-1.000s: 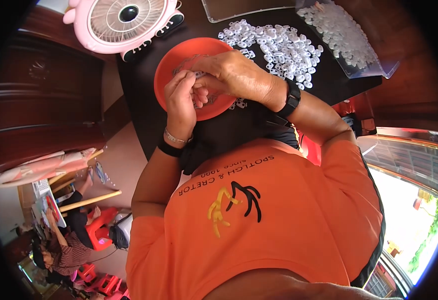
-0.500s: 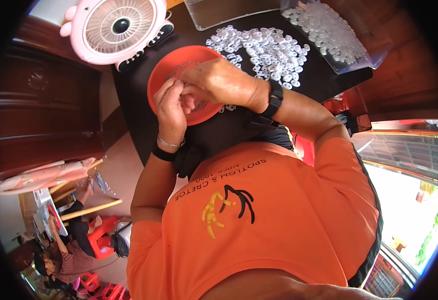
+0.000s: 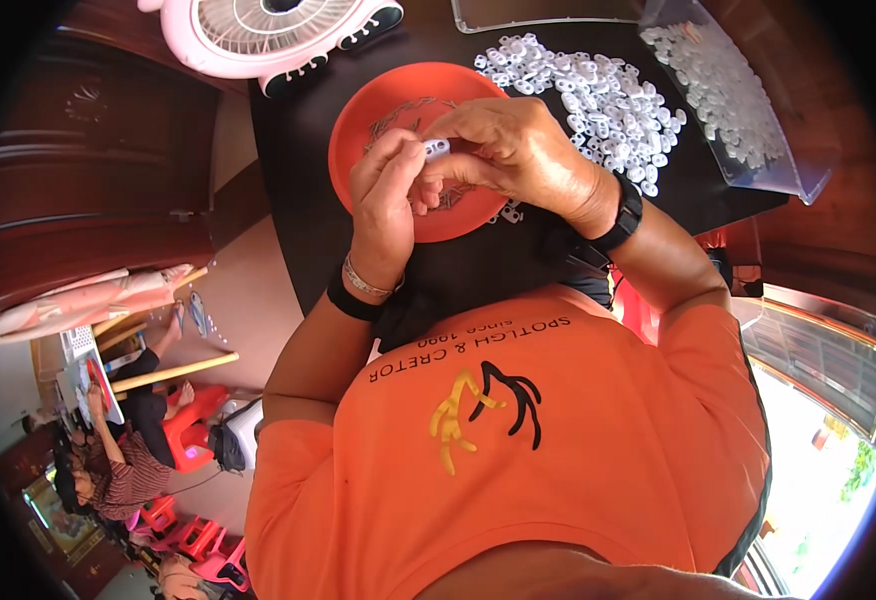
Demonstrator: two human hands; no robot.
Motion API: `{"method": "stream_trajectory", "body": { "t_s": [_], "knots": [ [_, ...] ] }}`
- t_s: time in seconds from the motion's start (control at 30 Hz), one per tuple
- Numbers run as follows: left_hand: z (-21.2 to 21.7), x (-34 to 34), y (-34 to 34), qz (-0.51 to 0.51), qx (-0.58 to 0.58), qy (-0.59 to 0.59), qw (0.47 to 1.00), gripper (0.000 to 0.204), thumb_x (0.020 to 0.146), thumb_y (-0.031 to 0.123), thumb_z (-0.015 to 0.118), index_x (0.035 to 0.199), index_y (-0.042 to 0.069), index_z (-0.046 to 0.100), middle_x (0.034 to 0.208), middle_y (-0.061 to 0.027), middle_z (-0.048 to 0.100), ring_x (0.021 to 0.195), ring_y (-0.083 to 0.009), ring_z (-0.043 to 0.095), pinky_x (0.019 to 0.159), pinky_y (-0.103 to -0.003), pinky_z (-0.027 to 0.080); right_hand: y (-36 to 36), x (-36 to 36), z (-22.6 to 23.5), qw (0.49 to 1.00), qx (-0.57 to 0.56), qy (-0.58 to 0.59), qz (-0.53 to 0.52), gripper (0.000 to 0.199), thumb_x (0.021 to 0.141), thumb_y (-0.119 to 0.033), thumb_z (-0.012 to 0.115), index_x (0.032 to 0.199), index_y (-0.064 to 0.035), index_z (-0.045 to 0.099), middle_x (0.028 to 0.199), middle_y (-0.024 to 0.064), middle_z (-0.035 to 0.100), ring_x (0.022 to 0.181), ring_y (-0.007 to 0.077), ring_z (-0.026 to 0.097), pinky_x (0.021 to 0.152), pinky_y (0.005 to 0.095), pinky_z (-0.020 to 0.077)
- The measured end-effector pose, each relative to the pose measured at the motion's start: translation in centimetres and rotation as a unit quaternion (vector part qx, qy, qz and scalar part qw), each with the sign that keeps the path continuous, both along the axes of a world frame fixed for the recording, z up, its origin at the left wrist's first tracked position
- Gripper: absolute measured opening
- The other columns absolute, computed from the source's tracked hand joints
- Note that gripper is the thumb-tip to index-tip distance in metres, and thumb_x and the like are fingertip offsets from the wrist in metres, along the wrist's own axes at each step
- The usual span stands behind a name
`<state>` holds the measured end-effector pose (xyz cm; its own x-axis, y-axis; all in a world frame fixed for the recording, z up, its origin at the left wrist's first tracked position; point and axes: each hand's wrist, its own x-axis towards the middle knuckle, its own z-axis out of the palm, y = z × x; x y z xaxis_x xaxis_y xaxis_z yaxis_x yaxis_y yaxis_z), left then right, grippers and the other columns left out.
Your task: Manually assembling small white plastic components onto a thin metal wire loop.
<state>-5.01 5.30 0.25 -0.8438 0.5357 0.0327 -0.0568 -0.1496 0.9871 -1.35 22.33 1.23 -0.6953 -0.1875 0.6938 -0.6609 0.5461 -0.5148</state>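
A small white oval plastic piece with two dark holes (image 3: 437, 149) is held above a round red-orange bowl (image 3: 346, 125). My left hand (image 3: 386, 190) pinches its left end between thumb and forefinger. From the other side my right hand (image 3: 528, 150) closes its thumb and fingers around the piece's right end. Whether a pin is also between the fingers is hidden. Thin metal pins (image 3: 398, 115) lie scattered inside the bowl under my hands.
A heap of similar white pieces (image 3: 618, 110) covers the dark table (image 3: 298, 170) to the right. Beyond it stands a clear box (image 3: 808, 185) of whitish parts. A pink fan (image 3: 243, 65) stands at the far left. Another person (image 3: 138, 475) sits among red stools at lower left.
The view has shifted, so the bowl and heap appear further right and higher. My fingers have parted somewhat, and the white piece between them now shows.
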Motion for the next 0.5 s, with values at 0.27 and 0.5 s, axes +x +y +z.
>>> {"method": "stream_trajectory", "body": {
  "t_s": [0.27, 0.5],
  "knots": [
    [0.22, -0.24, -0.16, -0.007, -0.019, -0.004, 1.000, 0.021, 0.093, 0.019, 0.046, 0.082, 0.003, 0.053, 0.062, -0.0010, 0.050, 0.053, -0.0064, 0.045, 0.049, -0.020, 0.031, 0.00, -0.12, 0.09, 1.000, 0.014, -0.006, 0.003, 0.033, 0.070, -0.013, 0.079, 0.098, -0.0037, 0.064, 0.084, 0.0074, 0.068, 0.071, 0.0233, 0.068, 0.060, 0.0278, 0.0543],
    [0.47, 0.20, 0.09, 0.024, -0.025, 0.017, 0.999, 0.020, 0.093, 0.018, 0.047, 0.080, 0.003, 0.053, 0.062, -0.0010, 0.050, 0.053, -0.0055, 0.043, 0.050, -0.020, 0.030, -0.06, 0.06, -0.11, 1.000, 0.014, -0.006, 0.001, 0.033, 0.070, -0.012, 0.078, 0.098, -0.0034, 0.063, 0.082, 0.0080, 0.067, 0.071, 0.0238, 0.067, 0.060, 0.0291, 0.0540]
  ]
}}
